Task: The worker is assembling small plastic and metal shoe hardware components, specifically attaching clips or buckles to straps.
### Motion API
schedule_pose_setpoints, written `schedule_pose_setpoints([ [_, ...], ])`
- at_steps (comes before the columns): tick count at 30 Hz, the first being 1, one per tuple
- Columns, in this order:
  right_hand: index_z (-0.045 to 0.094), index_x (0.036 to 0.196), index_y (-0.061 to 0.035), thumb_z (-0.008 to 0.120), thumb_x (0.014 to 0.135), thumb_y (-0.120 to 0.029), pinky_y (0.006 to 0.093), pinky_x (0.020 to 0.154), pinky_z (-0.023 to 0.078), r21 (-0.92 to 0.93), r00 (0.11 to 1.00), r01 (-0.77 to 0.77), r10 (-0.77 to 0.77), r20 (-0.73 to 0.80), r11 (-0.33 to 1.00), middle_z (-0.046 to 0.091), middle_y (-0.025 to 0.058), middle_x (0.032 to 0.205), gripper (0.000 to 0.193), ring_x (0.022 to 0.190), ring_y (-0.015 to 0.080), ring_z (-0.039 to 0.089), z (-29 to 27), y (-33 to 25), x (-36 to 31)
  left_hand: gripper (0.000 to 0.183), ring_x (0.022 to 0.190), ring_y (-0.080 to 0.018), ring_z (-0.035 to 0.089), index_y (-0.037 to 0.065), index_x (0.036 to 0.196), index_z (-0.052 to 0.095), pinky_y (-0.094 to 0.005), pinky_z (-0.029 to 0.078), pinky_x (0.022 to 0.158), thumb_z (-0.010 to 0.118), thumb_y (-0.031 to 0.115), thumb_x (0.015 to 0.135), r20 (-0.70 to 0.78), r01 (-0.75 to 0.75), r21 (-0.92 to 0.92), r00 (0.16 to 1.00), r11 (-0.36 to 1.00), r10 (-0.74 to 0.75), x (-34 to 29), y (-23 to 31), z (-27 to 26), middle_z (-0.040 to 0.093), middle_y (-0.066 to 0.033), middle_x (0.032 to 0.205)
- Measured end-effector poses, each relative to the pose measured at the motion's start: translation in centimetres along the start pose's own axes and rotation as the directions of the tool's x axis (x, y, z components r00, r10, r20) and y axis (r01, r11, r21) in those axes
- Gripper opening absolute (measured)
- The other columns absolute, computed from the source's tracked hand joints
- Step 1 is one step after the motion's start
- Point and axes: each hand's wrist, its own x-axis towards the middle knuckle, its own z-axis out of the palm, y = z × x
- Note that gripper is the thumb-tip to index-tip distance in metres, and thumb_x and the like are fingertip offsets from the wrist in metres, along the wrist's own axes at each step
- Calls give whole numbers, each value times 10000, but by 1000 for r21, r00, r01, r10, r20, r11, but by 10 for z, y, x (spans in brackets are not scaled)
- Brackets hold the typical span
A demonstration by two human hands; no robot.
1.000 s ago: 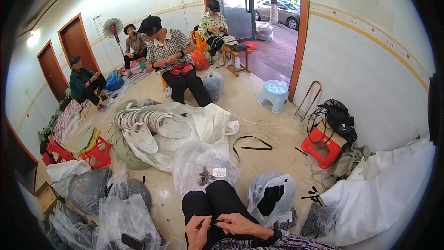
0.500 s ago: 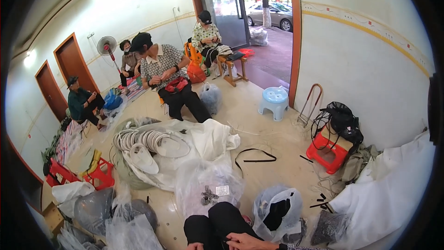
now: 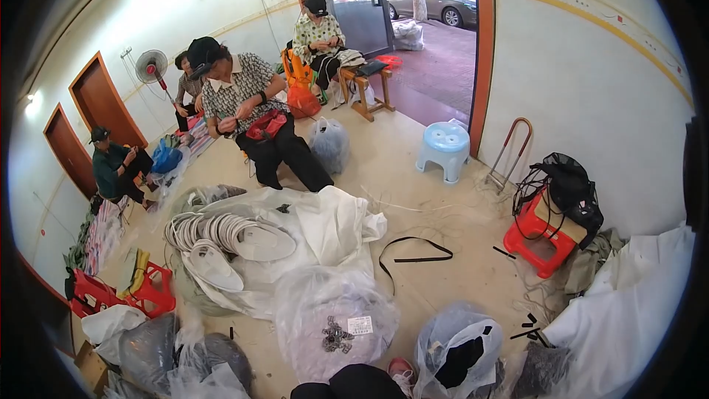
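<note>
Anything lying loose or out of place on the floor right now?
Yes. A black strap lies looped on the bare floor beside the white sheet, and small black pieces are scattered near the red stool. Neither hand is in view.

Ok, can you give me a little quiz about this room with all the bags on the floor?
1. True or false: the light blue stool stands close to the open doorway.
2. What is inside the clear plastic bag in front of the person's knee? A: small dark metal pieces. B: apples. C: books.
3. Fill the gap: the black strap lies on the ___.

Key: 1 true. 2 A. 3 floor.
</note>
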Motion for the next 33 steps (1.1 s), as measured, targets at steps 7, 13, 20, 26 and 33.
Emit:
schedule_pose_setpoints([
  [7,512,932,6,472,891,-132,249,395,445,-120,989,144,-146,-11,982,610,81,633,149,452,126,559,-4,15,6,123,545,-286,552,4,714,581,-344,449,532,538,81,800,-2,48,4,999,999,-48,3,6,1,565,-156,631],
  [13,511,928,8,465,894,-127,250,393,446,-67,995,101,-101,12,993,611,81,635,146,453,126,561,-4,12,4,122,554,-300,552,5,718,582,-349,450,539,544,86,801,24,96,-8,995,995,-95,-2,-1,3,563,-165,637],
  [20,507,932,7,466,895,-131,246,389,447,-79,992,125,-125,6,989,610,81,644,149,455,124,559,-7,16,2,130,547,-297,549,6,728,582,-349,447,531,550,104,808,-17,19,-14,1000,1000,-20,9,24,0,559,-166,635],
  [26,502,933,7,465,896,-131,242,385,449,-48,992,129,-128,20,991,605,82,642,147,454,125,560,-7,13,-2,151,537,-287,551,8,739,585,-349,445,519,541,124,823,-22,20,-6,1000,1000,-20,3,11,7,560,-166,630],
  [33,502,929,9,468,894,-127,242,382,449,-10,994,104,-104,20,994,604,85,641,145,448,128,561,-8,10,-6,168,530,-282,551,12,748,586,-343,446,515,541,151,830,3,64,1,998,998,-64,0,5,10,563,-161,630],
])
